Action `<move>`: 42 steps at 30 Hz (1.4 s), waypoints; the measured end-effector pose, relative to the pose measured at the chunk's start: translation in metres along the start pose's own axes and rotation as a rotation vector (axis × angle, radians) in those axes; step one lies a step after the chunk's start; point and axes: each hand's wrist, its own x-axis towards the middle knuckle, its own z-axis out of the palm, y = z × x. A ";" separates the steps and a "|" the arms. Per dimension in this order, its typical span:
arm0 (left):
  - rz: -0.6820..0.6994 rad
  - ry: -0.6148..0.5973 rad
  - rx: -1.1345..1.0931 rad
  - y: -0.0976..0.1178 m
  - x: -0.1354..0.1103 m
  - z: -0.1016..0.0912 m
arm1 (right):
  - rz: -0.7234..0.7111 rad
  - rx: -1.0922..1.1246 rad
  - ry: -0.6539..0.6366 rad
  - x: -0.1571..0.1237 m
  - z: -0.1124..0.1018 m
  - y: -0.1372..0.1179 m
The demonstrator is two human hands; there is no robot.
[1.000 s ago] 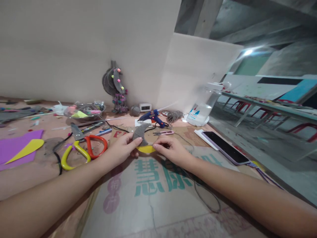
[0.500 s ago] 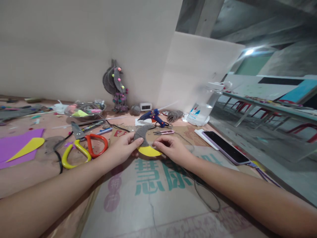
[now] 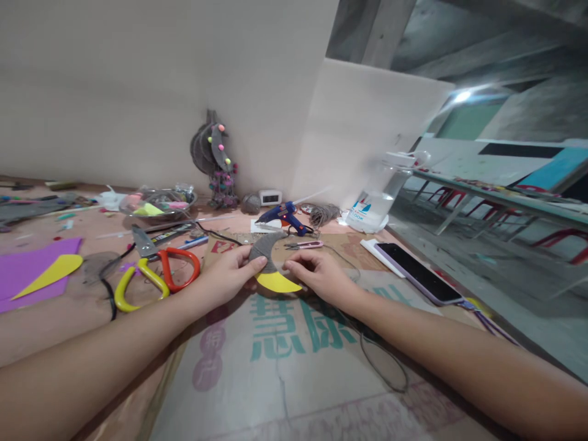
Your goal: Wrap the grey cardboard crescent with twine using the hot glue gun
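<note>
Both hands on the foam crescent (image 3: 271, 269), which sits just in front of the blue glue gun (image 3: 285, 217), on the person's side of it, held low over the printed cardboard (image 3: 294, 361).

- Crescent: upper arc wound in grey yarn, lower end bare yellow. Long axis runs roughly away from the person toward the glue gun, with both tips curving right, so the hollow faces the right hand.
- Left hand (image 3: 227, 275): closed in a pinch on the grey-wound outer arc, thumb on top.
- Right hand (image 3: 316, 274): fingers curled, tips gripping the inner edge by the yellow end. Can't tell if it also pinches a strand.
- Both hands are equally near. The left has the back of the curve, the right the opening.
- Thin dark cord (image 3: 386, 373) trails from under the right hand toward the person.
- Yellow/red scissors (image 3: 156, 275) well left of the glue gun, phone (image 3: 416, 272) to its right, twine bundle (image 3: 324, 214) just beside it on the right.
</note>
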 end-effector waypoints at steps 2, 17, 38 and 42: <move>0.003 0.001 0.008 -0.001 0.000 0.000 | 0.000 -0.001 0.005 0.000 0.000 0.001; -0.014 0.053 -0.083 -0.001 0.000 0.001 | -0.083 -0.009 0.196 0.001 -0.007 -0.004; -0.028 0.192 -0.124 0.004 0.000 -0.001 | -0.015 0.025 0.028 -0.001 -0.004 -0.005; 0.033 0.193 -0.019 0.000 0.000 -0.002 | -0.019 0.121 0.084 -0.001 -0.005 -0.004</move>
